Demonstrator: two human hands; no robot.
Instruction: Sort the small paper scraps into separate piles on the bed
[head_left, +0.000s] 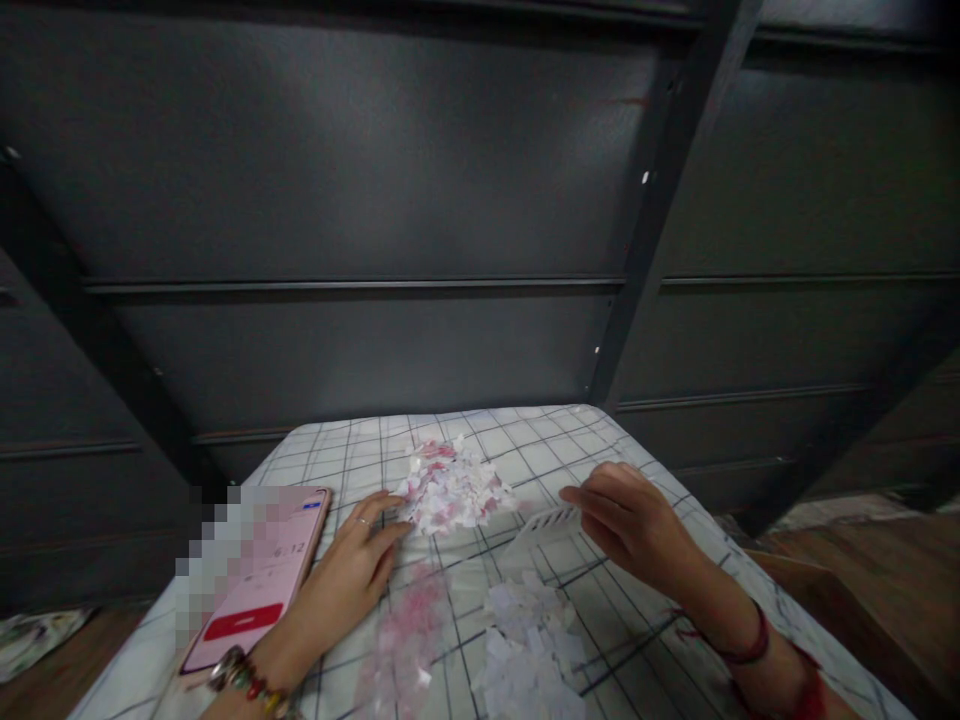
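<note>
Nearest, a spread of white scraps [529, 650] lies on the table [615, 635], covered in a checked cloth, with a patch of pink scraps [416, 610] just beside it, on the left. Left of these rests a phone [259, 575] with a red bar on its screen, near the beaded bracelet [251, 684] on the left wrist. The right hand [600, 510] has its fingertips together, pinching a pale slotted piece [546, 524] that slants down toward the white scraps. The left hand [390, 520], thumb and fingers apart, touches the near-left edge of a heap of white-and-pink scraps [454, 492]. Beyond the table stands a dark panelled wall [360, 200].
</note>
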